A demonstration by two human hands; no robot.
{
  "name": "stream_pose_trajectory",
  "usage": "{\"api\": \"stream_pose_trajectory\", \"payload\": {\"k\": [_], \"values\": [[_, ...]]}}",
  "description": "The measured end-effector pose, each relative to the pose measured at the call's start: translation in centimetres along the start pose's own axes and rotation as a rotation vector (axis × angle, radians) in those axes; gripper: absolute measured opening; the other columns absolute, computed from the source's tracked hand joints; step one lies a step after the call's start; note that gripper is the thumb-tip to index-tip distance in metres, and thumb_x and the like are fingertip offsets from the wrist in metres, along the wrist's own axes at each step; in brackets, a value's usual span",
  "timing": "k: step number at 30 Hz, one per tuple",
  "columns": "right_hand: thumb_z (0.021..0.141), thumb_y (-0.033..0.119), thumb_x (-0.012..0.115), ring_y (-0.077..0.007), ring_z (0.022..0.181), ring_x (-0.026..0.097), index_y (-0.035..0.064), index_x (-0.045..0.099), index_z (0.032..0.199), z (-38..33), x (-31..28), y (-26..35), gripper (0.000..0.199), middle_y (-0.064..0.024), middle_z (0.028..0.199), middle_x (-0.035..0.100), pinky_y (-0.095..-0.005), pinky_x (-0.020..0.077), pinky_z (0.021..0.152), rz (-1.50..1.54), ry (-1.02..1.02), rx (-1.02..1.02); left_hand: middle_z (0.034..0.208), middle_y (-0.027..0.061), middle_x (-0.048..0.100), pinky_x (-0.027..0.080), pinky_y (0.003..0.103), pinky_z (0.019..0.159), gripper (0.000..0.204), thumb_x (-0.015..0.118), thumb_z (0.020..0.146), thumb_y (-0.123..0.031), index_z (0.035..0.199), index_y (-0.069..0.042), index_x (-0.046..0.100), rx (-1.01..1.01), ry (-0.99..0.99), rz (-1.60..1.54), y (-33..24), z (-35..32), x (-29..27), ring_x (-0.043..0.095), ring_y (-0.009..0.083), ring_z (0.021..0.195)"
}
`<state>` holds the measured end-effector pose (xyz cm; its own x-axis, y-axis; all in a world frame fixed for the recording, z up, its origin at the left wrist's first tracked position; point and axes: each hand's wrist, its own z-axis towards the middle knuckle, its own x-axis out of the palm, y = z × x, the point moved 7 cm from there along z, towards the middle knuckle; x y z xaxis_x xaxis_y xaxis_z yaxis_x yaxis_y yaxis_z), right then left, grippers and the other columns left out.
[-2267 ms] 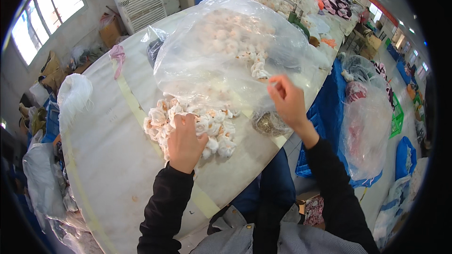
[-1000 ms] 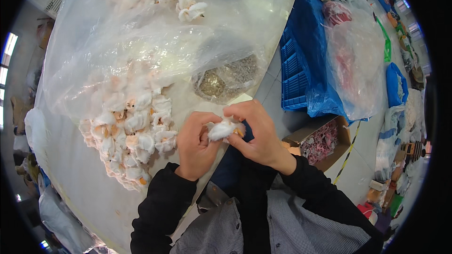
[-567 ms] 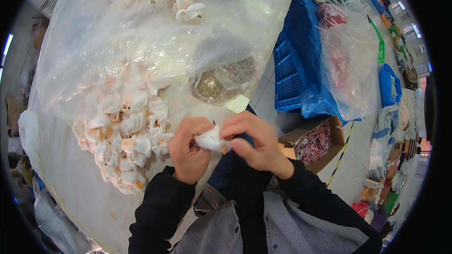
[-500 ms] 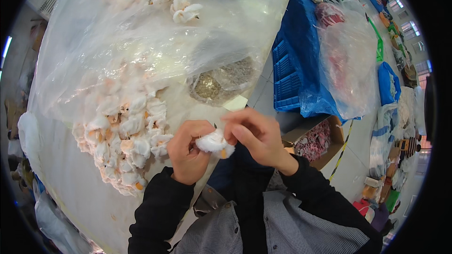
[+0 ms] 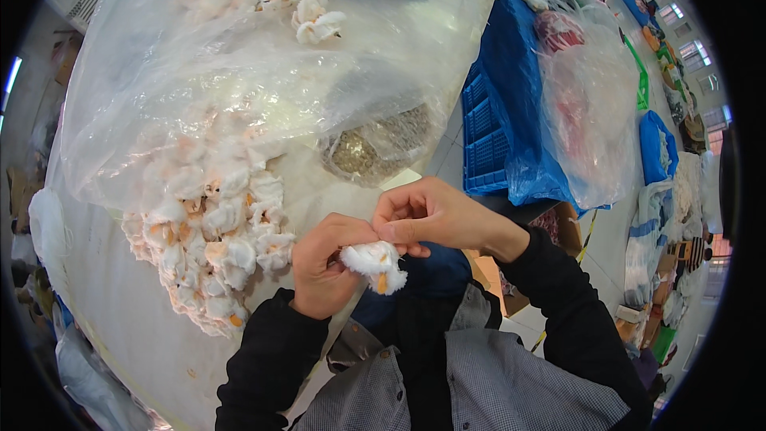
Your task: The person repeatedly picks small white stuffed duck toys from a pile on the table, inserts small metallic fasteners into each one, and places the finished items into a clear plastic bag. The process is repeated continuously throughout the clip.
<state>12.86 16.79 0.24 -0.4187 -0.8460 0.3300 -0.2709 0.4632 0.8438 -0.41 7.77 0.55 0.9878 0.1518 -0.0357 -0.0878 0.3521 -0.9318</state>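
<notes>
My left hand (image 5: 325, 259) is closed around the base of a fluffy white cotton-like flower (image 5: 375, 262) with orange-yellow bits, which hangs out to the right of its fingers. Thumb and forefinger of my right hand (image 5: 435, 215) are pinched together right beside the left fingertips, just above the fluff. Whatever lies in that pinch is hidden. To the left, a pile of similar fluffy flowers (image 5: 209, 251) rests on the pale table (image 5: 171, 351), its far part under clear plastic sheeting (image 5: 199, 64).
Beyond my hands, a plastic bag of small greenish-grey bits (image 5: 363, 148) lies on the table. Past the table's right edge stand a blue crate (image 5: 484, 140) under blue plastic and a cardboard box (image 5: 568, 227). More fluffy flowers (image 5: 315, 20) lie at the far side.
The flower has tipped downward in my left hand. My right hand has closed from spread fingers into a pinch against the left fingertips, its wrist shifting right.
</notes>
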Motion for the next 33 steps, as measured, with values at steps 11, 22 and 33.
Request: {"api": "stream_pose_trajectory", "payload": {"k": [11, 22, 33], "values": [[0.102, 0.008, 0.067, -0.0119, 0.059, 0.066, 0.0007, 0.062, 0.105, -1.2, 2.0, 0.9, 0.009, -0.0068, 0.075, 0.071, -0.0251, 0.0503, 0.055, -0.592, -0.415, -0.595, 0.100, 0.0154, 0.070, 0.055, 0.034, 0.068, 0.026, 0.077, 0.084, -0.010, 0.108, -0.001, 0.072, -0.037, 0.050, 0.333, -0.7, 1.0, -0.5, 0.070, 0.0295, 0.077], [0.100, 0.008, 0.069, -0.0072, 0.062, 0.066, 0.0011, 0.066, 0.101, -0.1, 1.9, -0.3, 0.008, -0.0034, 0.076, 0.070, -0.0242, 0.0483, 0.054, -0.609, -0.464, -0.540, 0.082, 0.0120, 0.067, 0.051, 0.035, 0.056, 0.015, 0.073, 0.081, -0.003, 0.096, -0.003, 0.073, -0.028, -0.079, 0.438, -0.8, 0.2, -0.9, 0.066, 0.0284, 0.064], [0.087, 0.013, 0.077, -0.0251, 0.086, 0.064, 0.0101, 0.072, 0.096, 3.3, 0.2, 4.9, 0.011, -0.0050, 0.092, 0.068, -0.0371, 0.0497, 0.075, -1.446, -0.705, -0.873, 0.087, 0.0153, 0.068, 0.051, 0.033, 0.067, 0.012, 0.069, 0.088, -0.002, 0.099, 0.004, 0.070, -0.204, -0.202, 0.370, 0.3, -0.1, -1.6, 0.066, 0.0263, 0.074]]}}
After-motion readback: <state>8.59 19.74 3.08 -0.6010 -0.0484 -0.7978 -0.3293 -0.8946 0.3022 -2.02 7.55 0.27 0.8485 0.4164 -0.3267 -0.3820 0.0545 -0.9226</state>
